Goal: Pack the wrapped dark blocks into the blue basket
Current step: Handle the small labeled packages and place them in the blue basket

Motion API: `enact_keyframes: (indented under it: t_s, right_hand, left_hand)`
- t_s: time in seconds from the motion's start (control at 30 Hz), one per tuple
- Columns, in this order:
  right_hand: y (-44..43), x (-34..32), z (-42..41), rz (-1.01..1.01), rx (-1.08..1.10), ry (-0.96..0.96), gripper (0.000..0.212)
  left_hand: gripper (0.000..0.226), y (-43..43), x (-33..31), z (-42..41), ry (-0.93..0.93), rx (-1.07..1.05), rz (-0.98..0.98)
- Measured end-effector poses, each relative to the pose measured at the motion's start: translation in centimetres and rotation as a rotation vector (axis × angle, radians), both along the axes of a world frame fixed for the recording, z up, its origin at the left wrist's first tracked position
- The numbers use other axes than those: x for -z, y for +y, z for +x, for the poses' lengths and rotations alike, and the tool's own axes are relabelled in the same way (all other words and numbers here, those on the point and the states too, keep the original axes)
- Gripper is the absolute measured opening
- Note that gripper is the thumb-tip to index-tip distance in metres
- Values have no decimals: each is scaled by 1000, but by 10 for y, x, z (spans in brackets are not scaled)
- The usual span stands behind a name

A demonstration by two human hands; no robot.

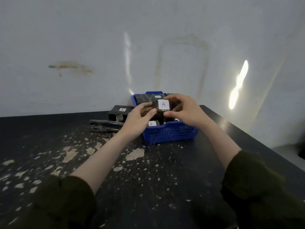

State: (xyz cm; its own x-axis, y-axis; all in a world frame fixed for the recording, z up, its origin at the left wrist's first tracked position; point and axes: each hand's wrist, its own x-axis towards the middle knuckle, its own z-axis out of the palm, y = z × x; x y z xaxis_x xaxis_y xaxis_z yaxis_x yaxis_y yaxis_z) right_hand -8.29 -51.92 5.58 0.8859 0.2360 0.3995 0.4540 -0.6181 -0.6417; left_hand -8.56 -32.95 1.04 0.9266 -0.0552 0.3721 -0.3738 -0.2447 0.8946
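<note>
Beyond dark sleeves (54, 204), pinching one A-labelled wrapped block (163, 105) between left hand (138, 119) and right hand (186, 111), just over blue basket (170, 134). Lower level into any gap among packed blocks (145, 98); let go only once seated.

A stained white wall (99, 30) rose behind a black table (148, 179) with chipped, flecked paint; a bright light patch (238, 85) marked the wall
</note>
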Motion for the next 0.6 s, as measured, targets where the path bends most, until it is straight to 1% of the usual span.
enact_keyframes:
  t_s: [0.07,0.13,0.17,0.2,0.27,0.4,0.6]
  right_hand:
    - [-14,-1,25,-41,69,66,51]
    - [-22,5,48,-112,121,128,51]
    - [-24,10,59,-176,142,159,50]
    - [-25,15,69,-248,159,193,50]
    - [-23,25,88,-369,154,261,49]
    - [-11,34,114,-535,90,352,39]
    - [2,42,123,-731,131,370,27]
  left_hand:
    - [42,-4,3,19,-12,-56,219]
    - [51,-2,13,36,-2,-103,503]
    - [60,-1,18,42,32,-103,629]
    - [66,-1,24,45,80,-101,702]
    - [62,-3,34,46,143,-104,694]
    - [53,-7,44,45,66,-159,597]
    - [45,-7,49,46,15,-182,557]
